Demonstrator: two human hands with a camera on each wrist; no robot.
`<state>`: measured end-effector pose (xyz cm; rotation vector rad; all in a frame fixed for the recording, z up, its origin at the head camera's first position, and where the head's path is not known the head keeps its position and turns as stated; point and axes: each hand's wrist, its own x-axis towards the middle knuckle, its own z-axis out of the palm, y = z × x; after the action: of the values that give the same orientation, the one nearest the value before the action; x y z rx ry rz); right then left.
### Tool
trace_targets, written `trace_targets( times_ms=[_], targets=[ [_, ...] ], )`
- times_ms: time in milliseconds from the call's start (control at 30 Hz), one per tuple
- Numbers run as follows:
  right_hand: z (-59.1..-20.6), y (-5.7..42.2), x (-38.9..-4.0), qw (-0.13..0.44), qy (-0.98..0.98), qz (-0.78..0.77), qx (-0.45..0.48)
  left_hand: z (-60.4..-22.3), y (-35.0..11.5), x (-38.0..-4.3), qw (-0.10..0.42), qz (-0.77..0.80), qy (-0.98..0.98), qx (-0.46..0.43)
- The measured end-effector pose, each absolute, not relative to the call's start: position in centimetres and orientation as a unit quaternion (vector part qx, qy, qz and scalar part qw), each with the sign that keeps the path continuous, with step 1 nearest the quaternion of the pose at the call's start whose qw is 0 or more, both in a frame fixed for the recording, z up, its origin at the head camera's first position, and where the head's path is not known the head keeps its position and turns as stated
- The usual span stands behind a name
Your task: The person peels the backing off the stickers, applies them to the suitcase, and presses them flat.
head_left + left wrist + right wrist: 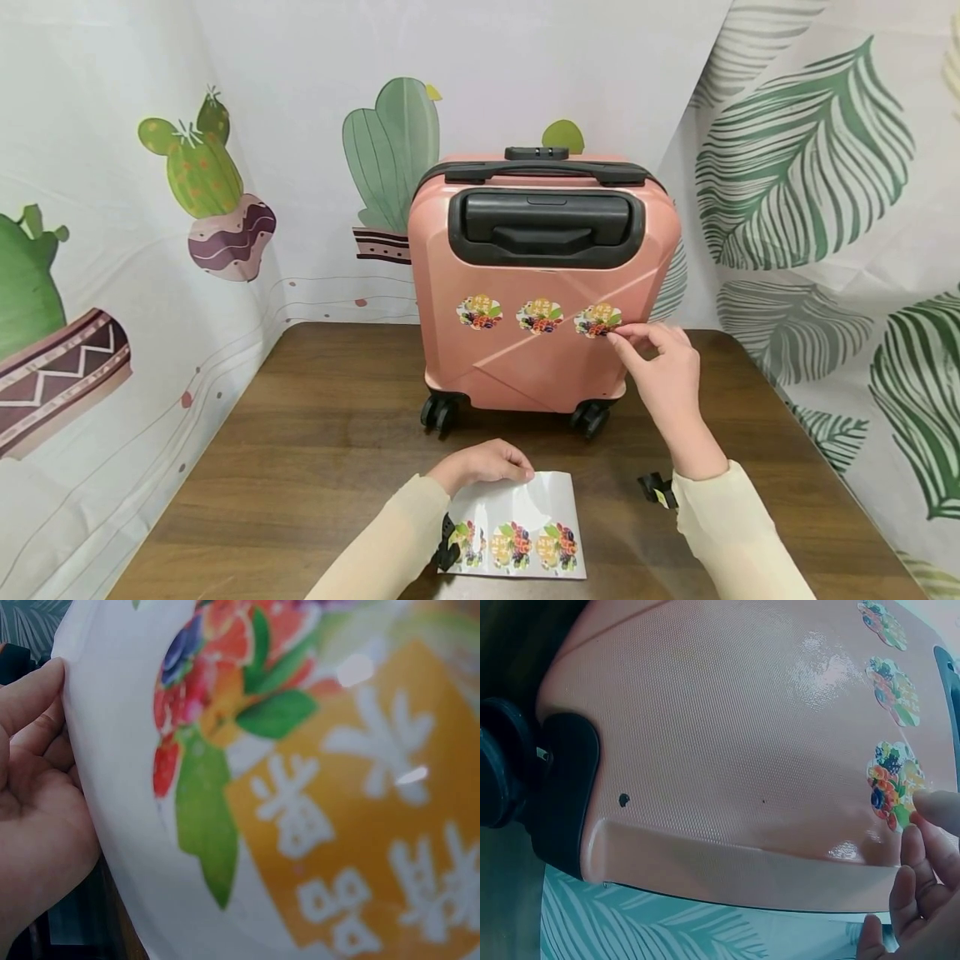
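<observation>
A pink suitcase (525, 371) stands upright on its wheels, with three fruit-patterned stickers in a row across its front. At the rightmost sticker (595, 319), my right hand (667, 375) pinches the right edge between thumb and forefinger. In the right wrist view that sticker (889, 784) lies against the textured shell, the thumb and fingertip at its rim. My left hand (487, 464) holds a glossy white sticker sheet (551, 496) by its top edge; several fruit stickers show along the sheet's lower part. Close up, the left wrist view shows the thumb (37, 694) at the sheet's edge.
Beneath everything is a brown wooden table (330, 433). A small black object (656, 490) lies near the right forearm. Patterned cloth (315, 108) with cacti and leaves hangs behind. Black caster wheels (440, 412) support the suitcase, and a black handle (547, 221) is recessed in its upper front.
</observation>
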<state>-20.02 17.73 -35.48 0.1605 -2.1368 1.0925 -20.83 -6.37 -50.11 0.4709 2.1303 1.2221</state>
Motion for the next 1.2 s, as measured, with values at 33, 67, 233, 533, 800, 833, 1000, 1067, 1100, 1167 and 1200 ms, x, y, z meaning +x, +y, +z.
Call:
trace_targets(
  times_ms=[33,67,233,533,800,833,1000,1067,1100,1167,1200],
  targets=[
    [-35.5,17.8,-19.9,0.357,-0.831,0.422,0.064,-50.1,-6.4,-20.8,0.316,0.464,0.808,0.178],
    [-35.5,17.9,-19.8,0.355,-0.833,0.42,0.066,-50.1,-6.3,-20.8,0.317,0.463,0.808,0.177],
    [-35.6,18.2,-19.2,0.336,-0.85,0.4,0.066,-50.1,-6.3,-20.8,0.317,0.461,0.81,0.173],
    [-36.7,18.5,-17.9,0.295,-0.871,0.386,0.078,-50.0,-6.3,-20.6,0.318,0.459,0.812,0.172],
    [-38.5,19.0,-16.9,0.272,-0.875,0.394,0.074,-49.8,-6.4,-20.5,0.319,0.46,0.812,0.165],
    [-38.8,19.1,-16.8,0.272,-0.875,0.394,0.074,-49.8,-6.4,-20.5,0.319,0.461,0.812,0.164],
    [-40.0,19.2,-16.3,0.278,-0.871,0.399,0.07,-50.0,-6.4,-20.7,0.32,0.462,0.81,0.166],
    [-40.5,19.2,-16.1,0.279,-0.87,0.401,0.067,-50.0,-6.4,-20.7,0.321,0.463,0.809,0.167],
    [-40.7,19.2,-16.0,0.28,-0.87,0.401,0.065,-50.1,-6.5,-20.7,0.322,0.464,0.808,0.166],
    [-41.1,19.2,-15.8,0.278,-0.87,0.403,0.061,-50.1,-6.5,-20.8,0.323,0.466,0.807,0.166],
    [-41.2,19.2,-15.8,0.277,-0.87,0.404,0.058,-50.2,-6.5,-20.8,0.323,0.467,0.806,0.167]
  ],
)
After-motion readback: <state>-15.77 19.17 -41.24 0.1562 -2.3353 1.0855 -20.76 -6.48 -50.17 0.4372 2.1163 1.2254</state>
